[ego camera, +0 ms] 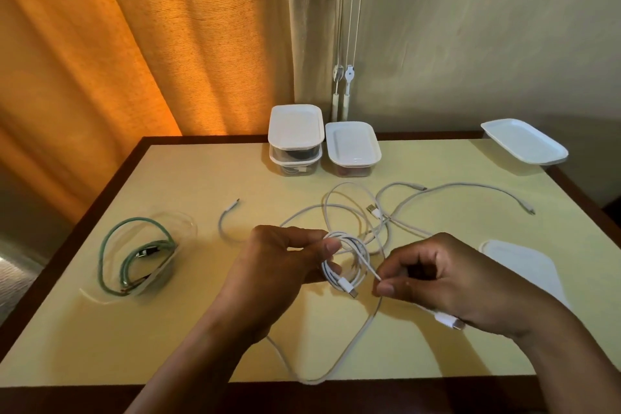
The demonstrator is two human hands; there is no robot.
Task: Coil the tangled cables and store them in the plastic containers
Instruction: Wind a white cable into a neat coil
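Nearest, a slack loop of the white cable (336,370) sags to the front edge of the bench (168,329) and runs up toward the hands. L hand (282,265): grip closed on the coil (349,262), thumb and fingers pinching its left side; several tidy round turns, w/ a small plug hanging at the bottom. R hand (447,279): grip pinches one strand coming off the coil btwn thumb and forefinger, other fingers curled; a white plug shows under its wrist, can't tell if held. Near left, a green cable (111,245) loops half in, half out of a clear container (158,276) tipped on its side. Near right, a loose lid (517,262) lies flat. Mid bench, a short white lead (225,222) at left and a tangle of white cables (386,212) just beyond the hands. Far: two lidded containers stacked (295,141), w/ dark cables inside, a third lidded container (353,148) touching on their right, a fourth container (524,144) at the far right corner. Orange curtain (100,44) behind.
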